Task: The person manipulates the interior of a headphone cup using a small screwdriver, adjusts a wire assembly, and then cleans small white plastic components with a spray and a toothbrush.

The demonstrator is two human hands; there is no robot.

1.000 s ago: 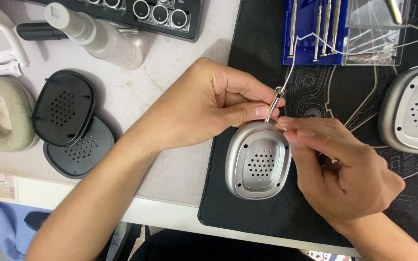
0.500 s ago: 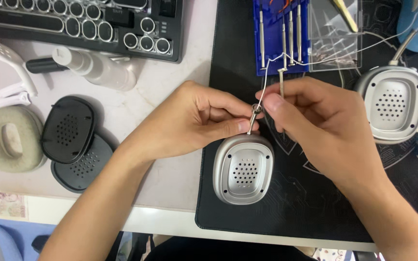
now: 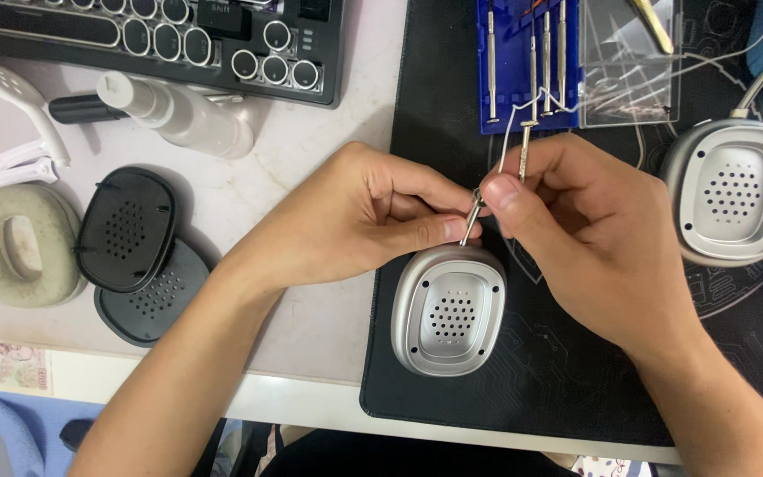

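— Both your hands meet just above the silver oval metal ear cup, which lies face up with its perforated centre showing, on the black desk mat near the front edge of the pale worktop.

— How are they holding things?

— Your left hand pinches the thin metal stem that rises from the top of that ear cup, thumb beneath, fingers curled over it. Your right hand is closed around a slim silver precision screwdriver, thumb tip pressed right beside the stem; whether the tool's tip touches the stem, you cannot tell, since your fingers cover it.

— And around them?

— Behind your right hand sits a blue tray of small screwdrivers with a clear plastic lid beside it. A second silver ear cup rests at the mat's right side, well apart from the first. Left of the mat, on the worktop, lie two black perforated oval covers, overlapping, a beige ear cushion beside them, a white spray bottle on its side, and a dark keyboard with round keys at the back.
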